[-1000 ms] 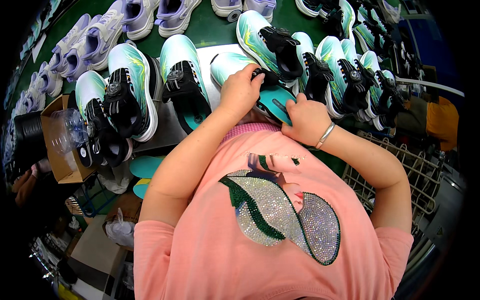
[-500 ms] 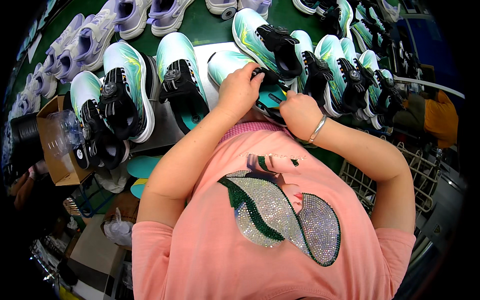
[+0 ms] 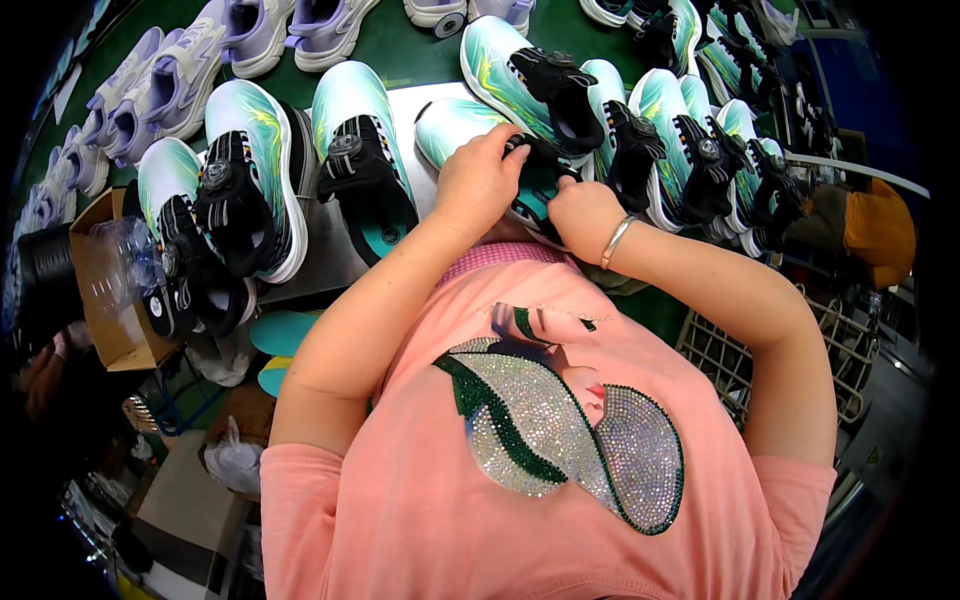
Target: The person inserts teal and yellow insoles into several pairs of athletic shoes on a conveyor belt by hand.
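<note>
White-and-green dial-lace sneaker (image 3: 455, 128), one, toe away from wearer, on metal surface (image 3: 405, 128); left hand (image 3: 480, 180) pinched on its black tongue, right hand (image 3: 588, 215) at the heel opening, fingers hidden, grip not determinable. Teal insole (image 3: 528, 204): within the sneaker, apparently partway seated. Adjacent left sneaker (image 3: 358, 100): insole visible inside. Loose teal insoles (image 3: 283, 332): two, lower left, unfitted.

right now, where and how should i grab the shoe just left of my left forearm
Probably best by the black collar at the heel end of that shoe, coming down from your side. Its toe points away, the open mouth faces you, and a neighbouring shoe is close on its left.
</note>
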